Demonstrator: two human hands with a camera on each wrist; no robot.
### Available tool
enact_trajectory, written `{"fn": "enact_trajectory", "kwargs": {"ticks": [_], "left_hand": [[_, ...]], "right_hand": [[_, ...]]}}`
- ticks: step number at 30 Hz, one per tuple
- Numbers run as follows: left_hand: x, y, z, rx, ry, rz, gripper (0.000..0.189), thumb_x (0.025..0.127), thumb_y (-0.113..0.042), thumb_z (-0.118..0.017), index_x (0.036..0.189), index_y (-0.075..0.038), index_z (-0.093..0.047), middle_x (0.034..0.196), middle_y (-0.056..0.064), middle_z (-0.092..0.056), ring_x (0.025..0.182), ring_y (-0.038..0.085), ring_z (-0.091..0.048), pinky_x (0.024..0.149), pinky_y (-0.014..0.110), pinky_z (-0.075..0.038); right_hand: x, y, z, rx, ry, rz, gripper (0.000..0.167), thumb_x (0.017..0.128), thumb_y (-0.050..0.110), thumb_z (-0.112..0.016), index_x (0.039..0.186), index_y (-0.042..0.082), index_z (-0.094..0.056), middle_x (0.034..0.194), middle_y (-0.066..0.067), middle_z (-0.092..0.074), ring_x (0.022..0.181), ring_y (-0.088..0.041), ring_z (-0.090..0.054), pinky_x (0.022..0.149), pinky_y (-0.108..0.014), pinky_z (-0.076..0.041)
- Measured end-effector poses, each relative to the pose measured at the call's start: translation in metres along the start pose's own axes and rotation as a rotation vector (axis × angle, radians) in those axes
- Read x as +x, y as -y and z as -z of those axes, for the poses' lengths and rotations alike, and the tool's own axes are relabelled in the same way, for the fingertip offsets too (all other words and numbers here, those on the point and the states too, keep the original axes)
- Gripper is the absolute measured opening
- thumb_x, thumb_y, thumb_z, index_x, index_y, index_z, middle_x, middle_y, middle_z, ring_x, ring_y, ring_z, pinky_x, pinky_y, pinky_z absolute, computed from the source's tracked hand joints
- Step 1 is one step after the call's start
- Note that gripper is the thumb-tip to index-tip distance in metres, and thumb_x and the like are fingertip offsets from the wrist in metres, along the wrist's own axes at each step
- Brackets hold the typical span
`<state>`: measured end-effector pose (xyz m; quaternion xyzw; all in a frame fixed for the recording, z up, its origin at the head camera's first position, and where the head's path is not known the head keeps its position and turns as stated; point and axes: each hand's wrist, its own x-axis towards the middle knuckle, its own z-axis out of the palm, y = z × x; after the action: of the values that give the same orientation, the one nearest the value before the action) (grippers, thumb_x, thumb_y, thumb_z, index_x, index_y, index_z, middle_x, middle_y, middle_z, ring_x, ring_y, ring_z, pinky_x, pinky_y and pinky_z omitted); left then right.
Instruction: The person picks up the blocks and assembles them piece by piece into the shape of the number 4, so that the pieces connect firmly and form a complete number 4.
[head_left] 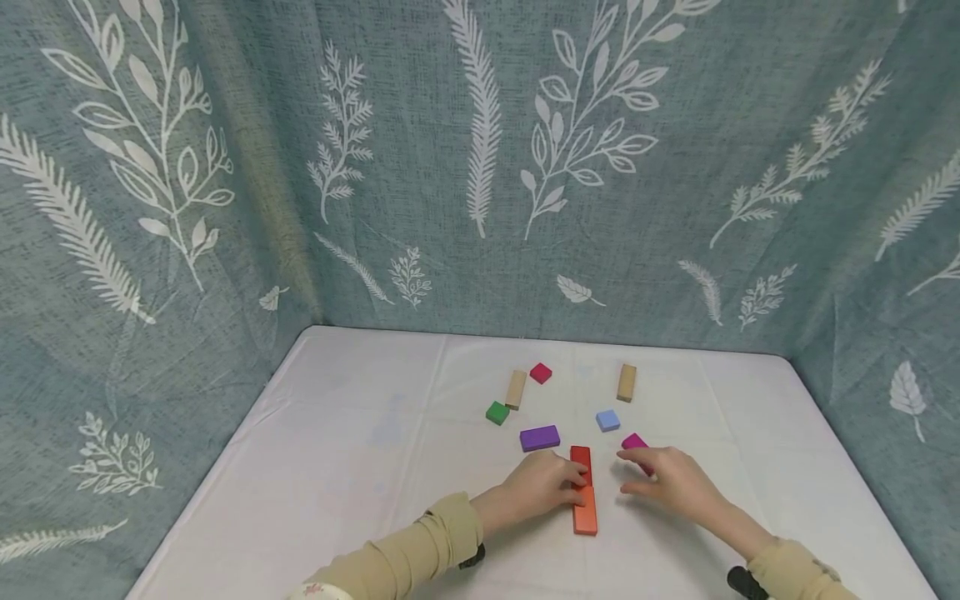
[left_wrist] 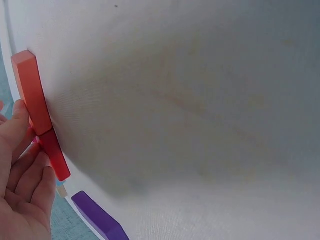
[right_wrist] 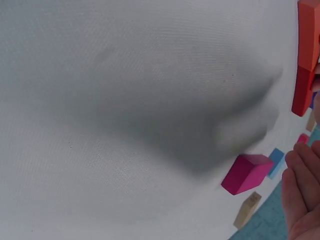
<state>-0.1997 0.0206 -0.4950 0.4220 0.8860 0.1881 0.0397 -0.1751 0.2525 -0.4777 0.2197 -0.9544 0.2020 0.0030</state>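
Note:
A red block (head_left: 581,455) and an orange block (head_left: 585,521) lie end to end on the white cloth. My left hand (head_left: 534,485) reaches over them from the left. Its thumb touches the orange block (left_wrist: 35,95), and its bent fingers touch the red block (left_wrist: 55,157); no clear pinch shows. To the right, my right hand (head_left: 675,479) hovers above the cloth with thumb and fingers apart, nothing between them. Partly behind its fingers in the head view is a magenta block (head_left: 633,442), which the right wrist view shows lying apart from the hand.
Behind the left hand lies a purple block (head_left: 540,438). Farther back are a green block (head_left: 497,412), a light wooden block (head_left: 516,389), a crimson block (head_left: 541,372), a blue block (head_left: 608,420) and a tan wooden block (head_left: 626,382). Patterned curtains (head_left: 450,275) border the table.

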Motion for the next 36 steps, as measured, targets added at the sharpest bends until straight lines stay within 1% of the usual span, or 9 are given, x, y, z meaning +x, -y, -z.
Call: {"fn": "enact_trajectory", "kwargs": {"ticks": [4,8,12,15,18,21,27,33,36], "left_hand": [[0.000,0.000,-0.001,-0.011,-0.006,0.001,0.025,0.081,-0.031,-0.073,0.101,-0.016,-0.076,0.109,-0.004,-0.072,0.099,0.003,-0.067,0.085,0.011,-0.048],[0.001,0.001,-0.001,-0.018,-0.014,-0.001,0.024,0.081,-0.030,-0.074,0.101,-0.016,-0.076,0.109,-0.004,-0.072,0.099,0.003,-0.067,0.085,0.011,-0.049],[0.000,0.000,-0.001,-0.021,-0.017,0.003,0.025,0.081,-0.029,-0.074,0.101,-0.016,-0.076,0.110,-0.003,-0.072,0.098,0.003,-0.067,0.085,0.011,-0.049],[0.000,0.000,-0.002,-0.022,-0.017,0.006,0.025,0.080,-0.029,-0.074,0.101,-0.015,-0.076,0.110,-0.003,-0.072,0.099,0.004,-0.067,0.085,0.011,-0.049],[0.000,0.001,-0.003,-0.018,-0.018,0.005,0.026,0.080,-0.030,-0.074,0.101,-0.015,-0.076,0.110,-0.003,-0.071,0.099,0.004,-0.067,0.084,0.011,-0.049],[-0.001,0.001,-0.005,-0.008,-0.019,0.003,0.026,0.080,-0.031,-0.074,0.101,-0.016,-0.076,0.110,-0.004,-0.071,0.098,0.003,-0.067,0.083,0.010,-0.048],[-0.002,0.001,-0.008,-0.006,-0.010,0.010,0.026,0.079,-0.031,-0.075,0.100,-0.016,-0.076,0.111,-0.004,-0.071,0.096,0.003,-0.067,0.082,0.010,-0.048],[-0.002,0.002,-0.010,-0.010,-0.002,0.017,0.026,0.080,-0.030,-0.074,0.101,-0.016,-0.076,0.112,-0.004,-0.071,0.095,0.002,-0.067,0.082,0.010,-0.048],[-0.002,0.002,-0.011,-0.008,-0.004,0.010,0.026,0.081,-0.030,-0.074,0.101,-0.015,-0.075,0.112,-0.004,-0.071,0.096,0.003,-0.067,0.082,0.010,-0.048]], "right_hand": [[-0.001,-0.002,0.000,0.005,-0.049,-0.007,0.043,0.071,0.023,-0.081,0.108,0.004,-0.070,0.103,-0.007,-0.073,0.080,-0.013,-0.064,0.070,-0.026,-0.055],[-0.002,-0.004,0.001,0.035,-0.094,-0.063,0.043,0.071,0.022,-0.082,0.108,0.004,-0.070,0.102,-0.008,-0.073,0.081,-0.015,-0.065,0.072,-0.032,-0.057],[-0.003,-0.009,0.002,0.024,-0.154,-0.122,0.044,0.071,0.022,-0.082,0.109,0.003,-0.070,0.103,-0.012,-0.073,0.090,-0.024,-0.069,0.077,-0.039,-0.057],[-0.005,-0.014,0.004,0.025,-0.189,-0.156,0.046,0.071,0.021,-0.082,0.111,0.000,-0.068,0.107,-0.017,-0.071,0.097,-0.032,-0.068,0.080,-0.046,-0.055],[-0.007,-0.020,0.006,0.046,-0.213,-0.183,0.048,0.073,0.020,-0.081,0.112,-0.003,-0.066,0.108,-0.021,-0.069,0.098,-0.037,-0.067,0.080,-0.049,-0.055],[-0.009,-0.027,0.006,0.066,-0.225,-0.200,0.048,0.074,0.021,-0.080,0.112,-0.005,-0.065,0.106,-0.023,-0.069,0.094,-0.038,-0.067,0.078,-0.048,-0.055],[-0.011,-0.036,0.002,0.084,-0.206,-0.231,0.049,0.075,0.023,-0.079,0.111,-0.006,-0.065,0.106,-0.024,-0.069,0.092,-0.039,-0.068,0.077,-0.047,-0.055],[-0.011,-0.036,-0.005,0.114,-0.129,-0.300,0.050,0.075,0.024,-0.079,0.112,-0.007,-0.065,0.109,-0.024,-0.068,0.097,-0.038,-0.066,0.080,-0.047,-0.055],[-0.010,-0.035,-0.010,0.117,-0.108,-0.335,0.051,0.074,0.025,-0.080,0.112,-0.006,-0.065,0.109,-0.023,-0.068,0.097,-0.037,-0.066,0.081,-0.046,-0.055]]}}
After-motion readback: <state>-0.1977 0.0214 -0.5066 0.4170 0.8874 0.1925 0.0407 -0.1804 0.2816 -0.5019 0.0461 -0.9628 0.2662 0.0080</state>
